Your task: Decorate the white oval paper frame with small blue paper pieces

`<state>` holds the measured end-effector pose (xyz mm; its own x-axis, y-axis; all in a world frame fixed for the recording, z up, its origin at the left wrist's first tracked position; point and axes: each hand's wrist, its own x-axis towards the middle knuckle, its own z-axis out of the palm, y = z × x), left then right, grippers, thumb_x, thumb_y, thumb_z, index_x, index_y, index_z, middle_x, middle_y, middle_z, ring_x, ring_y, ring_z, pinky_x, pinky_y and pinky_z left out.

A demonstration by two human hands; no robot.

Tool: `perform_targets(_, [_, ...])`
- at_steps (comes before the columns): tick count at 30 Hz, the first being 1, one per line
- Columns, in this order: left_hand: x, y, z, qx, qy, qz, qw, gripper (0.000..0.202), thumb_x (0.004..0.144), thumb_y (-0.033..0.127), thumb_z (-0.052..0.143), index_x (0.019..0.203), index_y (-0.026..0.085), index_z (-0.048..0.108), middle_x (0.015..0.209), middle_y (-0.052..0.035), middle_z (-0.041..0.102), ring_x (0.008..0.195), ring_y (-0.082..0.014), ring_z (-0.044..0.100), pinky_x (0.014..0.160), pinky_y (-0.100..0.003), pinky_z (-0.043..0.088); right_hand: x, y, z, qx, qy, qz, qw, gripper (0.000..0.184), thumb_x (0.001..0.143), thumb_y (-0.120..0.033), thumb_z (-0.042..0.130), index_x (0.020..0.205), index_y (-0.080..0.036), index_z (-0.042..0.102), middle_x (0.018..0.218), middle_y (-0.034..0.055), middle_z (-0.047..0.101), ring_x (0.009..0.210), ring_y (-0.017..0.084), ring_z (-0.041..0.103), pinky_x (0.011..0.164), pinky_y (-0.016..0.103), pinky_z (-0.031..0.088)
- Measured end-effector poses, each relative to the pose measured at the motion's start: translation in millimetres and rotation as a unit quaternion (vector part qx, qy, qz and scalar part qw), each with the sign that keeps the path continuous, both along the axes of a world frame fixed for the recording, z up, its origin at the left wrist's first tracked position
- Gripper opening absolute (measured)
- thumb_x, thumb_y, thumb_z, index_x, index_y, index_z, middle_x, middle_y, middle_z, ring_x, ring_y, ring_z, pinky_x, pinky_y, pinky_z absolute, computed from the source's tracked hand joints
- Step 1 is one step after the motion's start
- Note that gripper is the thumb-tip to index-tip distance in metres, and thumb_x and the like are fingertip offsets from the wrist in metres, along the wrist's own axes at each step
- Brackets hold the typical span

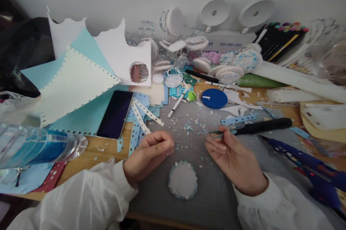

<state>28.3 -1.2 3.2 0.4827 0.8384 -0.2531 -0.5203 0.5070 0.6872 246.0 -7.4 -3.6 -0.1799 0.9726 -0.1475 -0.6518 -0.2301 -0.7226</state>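
A clear plastic bottle (35, 147) lies on its side farthest left of the fingers; a pale green sheet (78, 82) with punched edges spreads beyond and left of the left fingers, and a smartphone (115, 114) rests nearer to them; punched paper strips (148, 111) lie just past their knuckles.

The left hand (151, 154) has thumb and fingertips drawn together over the grey mat (213, 208); whether anything sits in that pinch cannot be told. Between the two hands, on the near side of the fingers, a white disc (183, 181) edged with tiny pale blue and white shapes lies flat on the mat, touched by neither; it looks light and fairly stiff, its trimmed rim probably delicate, so a hold across the flat faces would spare the edging. Tiny paper stars (188, 126) are scattered beyond the disc, between the hands; they seem almost weightless and easily blown about.

The right hand (235, 161) pinches a slim pointed tool (216, 132), perhaps tweezers, its tip aimed leftward; it looks light and rigid, best held along its sides, away from the point. A blue round piece (214, 98) lies beyond these fingers; a blue glue gun (305, 165) lies to their right.
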Motion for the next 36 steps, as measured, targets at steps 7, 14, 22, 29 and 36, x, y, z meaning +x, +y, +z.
perform_targets(7, [1.1, 0.3, 0.2, -0.005, 0.034, 0.002, 0.999, 0.018, 0.071, 0.027, 0.08, 0.075, 0.013, 0.068, 0.068, 0.0, 0.054, 0.065, -0.0091, 0.046, 0.064, -0.023, 0.034, -4.7, -2.3, 1.1, -0.029, -0.055, -0.023, 0.998, 0.014, 0.079, -0.036, 0.071, 0.085, -0.025, 0.068, 0.063, -0.0034, 0.048, 0.054, 0.008, 0.043, 0.05, 0.02, 0.044])
perform_targets(14, [2.0, -1.8, 0.7, -0.005, 0.053, 0.003, 0.999, 0.018, 0.071, 0.027, 0.079, 0.073, 0.013, 0.068, 0.067, 0.0001, 0.055, 0.064, -0.0091, 0.045, 0.062, -0.022, 0.033, -7.5, -5.6, 2.0, 0.036, -0.126, -0.013, 0.991, 0.016, 0.086, -0.039, 0.061, 0.08, -0.024, 0.062, 0.088, 0.0015, 0.062, 0.081, 0.015, 0.06, 0.072, 0.027, 0.053])
perform_targets(22, [5.8, -7.3, 1.9, 0.004, 0.077, -0.024, 0.997, 0.02, 0.071, 0.03, 0.08, 0.072, 0.014, 0.067, 0.066, 0.0001, 0.058, 0.062, -0.0097, 0.046, 0.061, -0.023, 0.033, -14.8, -16.9, 7.8, 0.1, -0.268, 0.059, 0.956, 0.018, 0.093, -0.032, 0.047, 0.08, -0.02, 0.053, 0.06, -0.0031, 0.042, 0.054, 0.012, 0.042, 0.051, 0.024, 0.038])
perform_targets(29, [6.2, -8.5, -2.2, 0.02, 0.083, -0.043, 0.995, 0.015, 0.077, 0.028, 0.075, 0.075, 0.015, 0.067, 0.069, 0.0, 0.06, 0.063, -0.0095, 0.047, 0.062, -0.022, 0.035, -20.1, -28.6, 12.6, 0.193, -0.428, 0.084, 0.879, 0.017, 0.093, -0.03, 0.048, 0.083, -0.021, 0.058, 0.06, -0.0036, 0.049, 0.052, 0.009, 0.044, 0.049, 0.021, 0.037])
perform_targets(36, [2.4, -3.0, 0.0, 0.096, 0.137, -0.03, 0.985, 0.016, 0.079, 0.031, 0.072, 0.084, 0.016, 0.068, 0.084, -0.0033, 0.06, 0.082, -0.0152, 0.051, 0.076, -0.026, 0.039, 0.1, -10.1, 7.2, 0.148, -0.421, -0.117, 0.887, 0.037, 0.096, -0.038, 0.043, 0.076, -0.023, 0.07, 0.085, 0.0039, 0.06, 0.084, 0.017, 0.056, 0.067, 0.027, 0.045])
